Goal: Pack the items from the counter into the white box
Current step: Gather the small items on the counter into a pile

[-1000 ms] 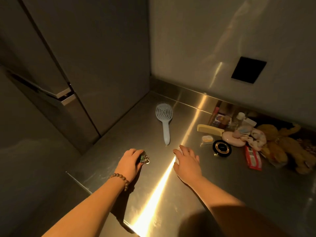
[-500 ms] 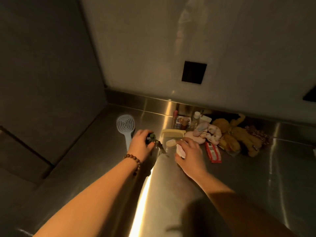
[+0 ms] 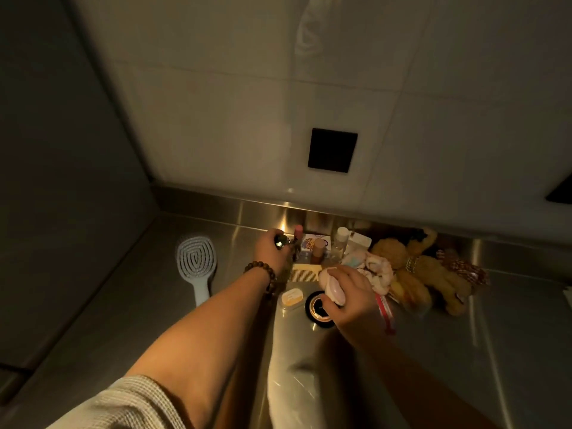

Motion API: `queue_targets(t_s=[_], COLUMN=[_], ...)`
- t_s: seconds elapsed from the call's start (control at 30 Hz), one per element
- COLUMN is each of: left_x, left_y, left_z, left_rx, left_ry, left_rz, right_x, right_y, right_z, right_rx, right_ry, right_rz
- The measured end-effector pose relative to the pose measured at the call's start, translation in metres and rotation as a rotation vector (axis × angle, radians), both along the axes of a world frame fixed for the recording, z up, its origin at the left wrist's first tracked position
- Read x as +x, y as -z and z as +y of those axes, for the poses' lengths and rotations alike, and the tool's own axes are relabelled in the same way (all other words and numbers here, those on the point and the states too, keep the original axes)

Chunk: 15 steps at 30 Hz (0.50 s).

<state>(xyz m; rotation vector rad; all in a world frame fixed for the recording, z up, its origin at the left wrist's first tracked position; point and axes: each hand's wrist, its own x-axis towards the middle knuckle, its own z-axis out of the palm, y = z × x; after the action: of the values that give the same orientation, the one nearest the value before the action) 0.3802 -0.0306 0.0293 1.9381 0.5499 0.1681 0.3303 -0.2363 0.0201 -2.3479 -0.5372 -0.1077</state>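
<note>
The white box is nowhere in this view, so which way the packing must go cannot be told; what shows is the pile of items on the steel counter (image 3: 510, 351) and two hands already loaded.

The left hand (image 3: 270, 252) is curled round a small dark keychain-like object (image 3: 283, 242) with dangling metal bits, held up near the back wall at about 11 o'clock from the pile's near edge. The right hand (image 3: 348, 294) grips a pale pink oval case (image 3: 333, 289), fingers wrapped over its top, just above a black round compact (image 3: 318, 309) that lies on the counter at the hand's 8 o'clock.

The comb (image 3: 305, 271) lies between the two hands, its long axis running 9-to-3 — both hands are close, the left wrist nearer. A small orange-labelled tub (image 3: 291, 298) sits at the comb's 6 o'clock. The pale blue hairbrush (image 3: 197, 267) lies well apart at 9 o'clock of the left hand, handle toward the person, long axis 12-to-6 — the left hand is plainly nearer to it. At 2 to 3 o'clock of the right hand lie a scrunchie (image 3: 379, 269) and a yellow plush toy (image 3: 424, 274).

With both hands full, I judge the next move is carrying, not grasping.
</note>
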Motion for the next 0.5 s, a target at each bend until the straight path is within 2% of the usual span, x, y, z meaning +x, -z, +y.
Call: queue_targets(t_s=[0.1,0.17,0.33,0.4,0.5], left_x=[0.004,0.003,-0.006,-0.011,-0.020], left_y=[0.017,0.026,0.046,0.054,0.059], left_z=[0.004,0.009,0.028,0.034,0.041], left_rx=[0.009,0.081,0.604,0.732,0.825], left_ry=[0.051,0.132,0.454,0.533,0.561], left_rz=[0.023,0.034,0.120,0.143,0.134], right_x=[0.008,0.015,0.036,0.042,0.048], right_y=[0.006,0.010,0.020,0.025,0.031], right_z=[0.015,0.026,0.060,0.073,0.083], right_rx=[0.029,0.018,-0.156,-0.203,-0.251], right_ry=[-0.058,-0.099,-0.207,-0.207,-0.196], right_rz=[-0.056,-0.067,0.055,0.080,0.141])
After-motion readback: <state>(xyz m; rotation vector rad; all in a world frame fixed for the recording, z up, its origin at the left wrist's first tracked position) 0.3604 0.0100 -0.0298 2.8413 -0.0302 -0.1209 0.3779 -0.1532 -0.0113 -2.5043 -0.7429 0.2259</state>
